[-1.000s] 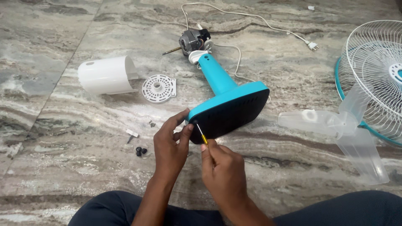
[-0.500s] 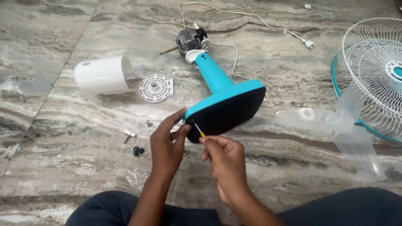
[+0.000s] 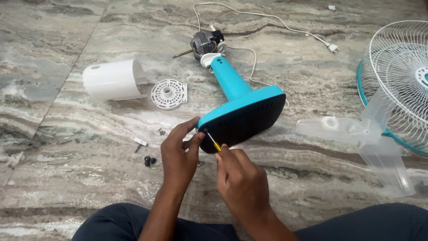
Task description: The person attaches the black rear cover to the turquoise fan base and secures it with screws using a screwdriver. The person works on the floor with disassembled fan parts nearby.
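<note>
A turquoise fan stand [image 3: 232, 87] lies on its side on the marble floor, its black underside [image 3: 245, 122] turned toward me. My left hand [image 3: 179, 154] grips the near edge of the base, thumb on the black plate. My right hand [image 3: 240, 178] is closed on a thin yellow-shafted screwdriver [image 3: 213, 143], whose tip sits at a spot near the left corner of the underside. The fan motor [image 3: 204, 43] with its bare shaft sits at the far end of the stand's neck.
A white motor cover [image 3: 113, 80] and a round white perforated plate [image 3: 168, 94] lie to the left. Small screws [image 3: 161, 131] and black caps [image 3: 150, 161] rest near my left hand. Clear fan blades [image 3: 361, 138], a wire grille [image 3: 401, 76] and a white cord with plug [image 3: 332, 47] lie right.
My right hand has turned and shifted slightly on the screwdriver while its tip stayed at the base corner. The left hand kept its hold. The view swayed a little.
</note>
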